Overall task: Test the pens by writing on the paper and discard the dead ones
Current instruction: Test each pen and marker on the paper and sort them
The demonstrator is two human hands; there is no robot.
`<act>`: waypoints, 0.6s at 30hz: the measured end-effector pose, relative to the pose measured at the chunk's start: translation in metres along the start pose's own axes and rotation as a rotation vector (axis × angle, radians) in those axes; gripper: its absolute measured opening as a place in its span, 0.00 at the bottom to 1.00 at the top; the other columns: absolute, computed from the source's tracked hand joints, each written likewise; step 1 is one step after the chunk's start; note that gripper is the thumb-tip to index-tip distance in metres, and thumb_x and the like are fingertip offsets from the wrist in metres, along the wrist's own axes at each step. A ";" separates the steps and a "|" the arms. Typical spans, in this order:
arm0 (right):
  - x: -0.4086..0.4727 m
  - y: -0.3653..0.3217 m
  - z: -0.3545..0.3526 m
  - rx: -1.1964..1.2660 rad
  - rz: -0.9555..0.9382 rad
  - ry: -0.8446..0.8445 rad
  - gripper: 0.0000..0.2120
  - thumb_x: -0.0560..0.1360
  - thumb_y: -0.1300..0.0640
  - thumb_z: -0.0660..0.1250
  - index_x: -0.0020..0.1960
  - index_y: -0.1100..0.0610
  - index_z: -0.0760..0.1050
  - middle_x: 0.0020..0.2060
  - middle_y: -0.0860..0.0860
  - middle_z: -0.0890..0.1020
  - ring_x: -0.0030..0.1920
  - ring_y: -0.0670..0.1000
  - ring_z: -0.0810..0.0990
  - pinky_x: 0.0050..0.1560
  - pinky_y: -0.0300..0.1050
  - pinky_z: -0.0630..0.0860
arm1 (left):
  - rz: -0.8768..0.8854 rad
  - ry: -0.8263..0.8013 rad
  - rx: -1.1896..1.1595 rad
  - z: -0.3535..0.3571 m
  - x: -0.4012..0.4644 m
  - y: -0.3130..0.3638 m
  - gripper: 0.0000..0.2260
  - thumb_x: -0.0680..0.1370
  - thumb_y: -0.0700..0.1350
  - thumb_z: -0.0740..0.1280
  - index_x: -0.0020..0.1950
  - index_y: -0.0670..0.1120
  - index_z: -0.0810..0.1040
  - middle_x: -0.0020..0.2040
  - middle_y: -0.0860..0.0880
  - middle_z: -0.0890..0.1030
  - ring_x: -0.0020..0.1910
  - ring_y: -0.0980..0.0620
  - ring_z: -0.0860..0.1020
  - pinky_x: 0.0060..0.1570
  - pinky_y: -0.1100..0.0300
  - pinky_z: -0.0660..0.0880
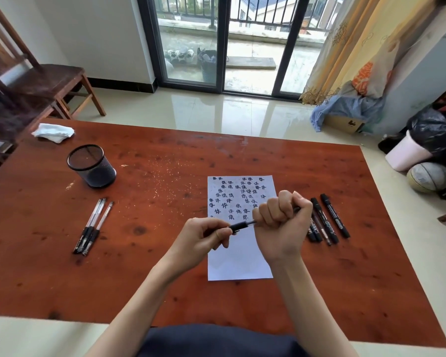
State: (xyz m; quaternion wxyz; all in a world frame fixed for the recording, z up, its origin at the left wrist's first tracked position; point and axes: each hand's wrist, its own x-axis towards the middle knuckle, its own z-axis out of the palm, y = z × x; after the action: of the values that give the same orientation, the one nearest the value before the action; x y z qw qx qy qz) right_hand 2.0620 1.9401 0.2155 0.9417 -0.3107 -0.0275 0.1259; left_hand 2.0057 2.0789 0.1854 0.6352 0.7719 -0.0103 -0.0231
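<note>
A white sheet of paper [238, 258] lies on the red-brown table [165, 266], its upper half covered with black written characters. Above the sheet I hold one black pen [242, 224] between both hands. My right hand [283, 222] grips the pen's barrel in a fist. My left hand [204, 238] pinches the black capped end. Three clear-barrelled pens [93, 226] lie together on the left of the table. Several black markers [327, 220] lie in a row just right of the paper, partly hidden by my right hand.
A black mesh pen holder [92, 166] stands at the table's back left, with a crumpled white cloth [54, 132] behind it. A wooden chair [36, 83] stands beyond the left corner. Bags, a pink bin [407, 157] and a ball [429, 176] sit on the floor at the right.
</note>
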 end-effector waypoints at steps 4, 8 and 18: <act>-0.002 -0.001 -0.008 0.011 0.011 0.007 0.22 0.57 0.50 0.69 0.26 0.52 0.54 0.20 0.46 0.53 0.22 0.47 0.50 0.21 0.37 0.57 | -0.030 -0.077 -0.005 -0.002 0.001 -0.001 0.06 0.72 0.45 0.63 0.39 0.51 0.79 0.26 0.56 0.77 0.25 0.60 0.69 0.28 0.68 0.66; 0.002 -0.008 -0.016 -0.087 0.013 -0.028 0.13 0.66 0.51 0.61 0.25 0.55 0.66 0.21 0.48 0.68 0.23 0.47 0.66 0.27 0.37 0.68 | -0.012 -0.054 0.009 -0.004 0.010 0.001 0.04 0.73 0.47 0.65 0.40 0.50 0.78 0.31 0.56 0.79 0.27 0.61 0.72 0.29 0.70 0.69; -0.017 -0.021 -0.089 -1.173 0.096 -0.074 0.11 0.77 0.61 0.61 0.41 0.50 0.79 0.30 0.47 0.79 0.30 0.42 0.74 0.33 0.34 0.70 | -0.097 0.336 -0.192 0.021 0.034 -0.013 0.17 0.73 0.37 0.68 0.59 0.45 0.70 0.35 0.47 0.78 0.32 0.59 0.79 0.34 0.67 0.77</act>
State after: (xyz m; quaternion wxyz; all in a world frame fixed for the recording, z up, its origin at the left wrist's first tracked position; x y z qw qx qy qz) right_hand 2.0612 1.8681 0.1563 0.6043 -0.7759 -0.1116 0.1428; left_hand 2.0385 2.0591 0.1673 0.6968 0.7004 0.1356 0.0746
